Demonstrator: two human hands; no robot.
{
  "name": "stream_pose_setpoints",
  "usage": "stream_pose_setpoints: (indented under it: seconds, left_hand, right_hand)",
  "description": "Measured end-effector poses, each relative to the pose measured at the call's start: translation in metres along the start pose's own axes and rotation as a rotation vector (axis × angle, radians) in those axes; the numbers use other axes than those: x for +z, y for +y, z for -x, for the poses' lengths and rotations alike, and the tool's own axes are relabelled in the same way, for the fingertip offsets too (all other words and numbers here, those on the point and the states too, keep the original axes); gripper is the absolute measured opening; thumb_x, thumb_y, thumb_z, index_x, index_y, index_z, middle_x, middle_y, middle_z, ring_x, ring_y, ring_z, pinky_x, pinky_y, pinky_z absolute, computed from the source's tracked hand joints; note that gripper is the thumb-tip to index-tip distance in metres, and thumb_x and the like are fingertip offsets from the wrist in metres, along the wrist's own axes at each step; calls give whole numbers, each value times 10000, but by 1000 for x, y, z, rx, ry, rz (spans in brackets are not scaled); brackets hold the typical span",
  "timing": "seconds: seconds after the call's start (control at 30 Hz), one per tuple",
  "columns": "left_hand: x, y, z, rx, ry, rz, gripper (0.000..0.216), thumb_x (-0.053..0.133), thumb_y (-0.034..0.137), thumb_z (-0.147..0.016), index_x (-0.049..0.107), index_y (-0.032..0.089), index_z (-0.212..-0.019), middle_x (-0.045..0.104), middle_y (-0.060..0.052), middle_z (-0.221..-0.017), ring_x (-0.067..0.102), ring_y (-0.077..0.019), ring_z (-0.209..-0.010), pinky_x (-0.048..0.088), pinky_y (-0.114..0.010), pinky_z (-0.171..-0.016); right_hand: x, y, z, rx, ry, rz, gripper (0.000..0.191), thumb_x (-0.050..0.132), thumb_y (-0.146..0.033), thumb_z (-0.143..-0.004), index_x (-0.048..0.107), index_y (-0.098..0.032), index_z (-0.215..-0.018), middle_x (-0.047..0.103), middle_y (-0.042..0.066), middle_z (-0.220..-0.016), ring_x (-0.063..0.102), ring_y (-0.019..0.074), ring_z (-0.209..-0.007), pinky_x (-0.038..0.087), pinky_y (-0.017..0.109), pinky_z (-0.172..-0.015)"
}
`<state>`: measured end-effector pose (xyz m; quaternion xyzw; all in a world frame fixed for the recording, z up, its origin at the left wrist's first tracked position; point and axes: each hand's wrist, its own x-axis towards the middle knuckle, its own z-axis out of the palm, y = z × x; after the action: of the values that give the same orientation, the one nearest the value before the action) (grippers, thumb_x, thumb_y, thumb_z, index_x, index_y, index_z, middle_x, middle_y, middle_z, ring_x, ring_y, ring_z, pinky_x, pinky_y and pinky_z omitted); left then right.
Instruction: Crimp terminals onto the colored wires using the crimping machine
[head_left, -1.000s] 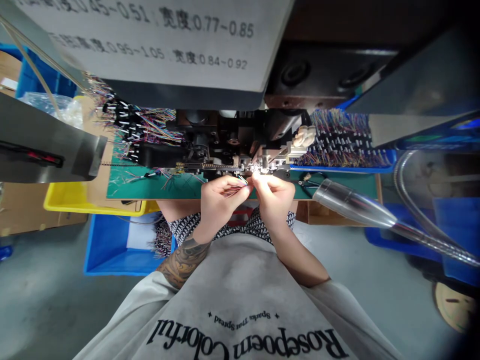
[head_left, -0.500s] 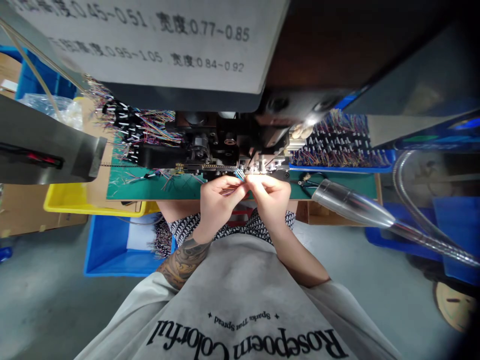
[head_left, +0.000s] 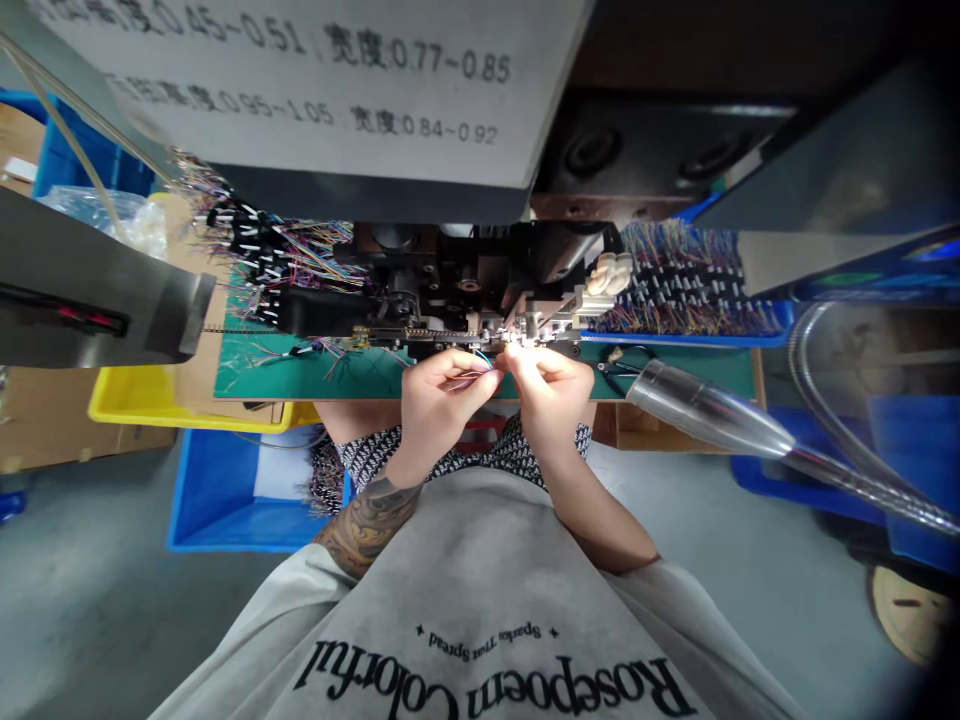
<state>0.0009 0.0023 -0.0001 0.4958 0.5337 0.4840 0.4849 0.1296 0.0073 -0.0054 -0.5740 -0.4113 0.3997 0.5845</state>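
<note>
Both my hands meet at the front of a crimping machine (head_left: 465,285) on a green mat (head_left: 300,370). My left hand (head_left: 439,400) is closed around a small bundle of thin coloured wires (head_left: 480,362). My right hand (head_left: 551,390) pinches one wire end and holds it against the brightly lit metal die (head_left: 525,335) of the machine. The fingertips of the two hands almost touch.
Piles of coloured wire harnesses lie at the left (head_left: 255,250) and in a blue tray at the right (head_left: 675,290). A flexible metal lamp (head_left: 712,410) reaches in from the right. A yellow bin (head_left: 150,400) and a blue bin (head_left: 225,490) sit lower left. A printed sign (head_left: 337,80) hangs overhead.
My right hand drew back slightly to the left, then returned to the die. The upper part of the machine dipped down half a second ago and is raised again now.
</note>
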Motion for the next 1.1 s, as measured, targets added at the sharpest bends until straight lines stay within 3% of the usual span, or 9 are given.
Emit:
stream_pose_setpoints:
  seconds: [0.23, 0.6, 0.8, 1.1]
  left_hand:
    - [0, 0, 0, 30, 18, 11, 103, 801, 289, -853, 766, 197, -820, 784, -5, -786, 752, -145, -716, 628, -232, -664]
    - [1, -2, -1, 8, 25, -10, 122, 811, 305, -859, 796, 186, -838, 800, -19, -791, 763, -160, -701, 637, -243, -644]
    - [1, -6, 0, -20, -20, 17, 141, 846, 327, -828, 813, 190, -832, 806, -19, -789, 766, -164, -713, 630, -244, -656]
    - [1, -3, 0, -1, 3, 27, 130, 836, 302, -817, 761, 197, -815, 790, -11, -785, 760, -160, -718, 632, -253, -668]
  right_hand:
    - [3, 1, 0, 28, 36, 3, 325, 736, -339, -855, 660, -194, -573, 457, -42, -519, 412, 102, -545, 396, 278, -543]
    - [1, 1, 3, 24, -14, 48, 295, 718, -361, -862, 754, -185, -628, 469, -42, -500, 413, 92, -515, 361, 252, -501]
    - [-2, 0, 6, -61, -55, 76, 193, 725, -320, -859, 810, -198, -736, 639, -10, -598, 563, 128, -602, 493, 281, -588]
    - [2, 3, -1, 11, 11, 52, 319, 715, -350, -885, 713, -190, -610, 452, -44, -513, 387, 94, -522, 335, 265, -516]
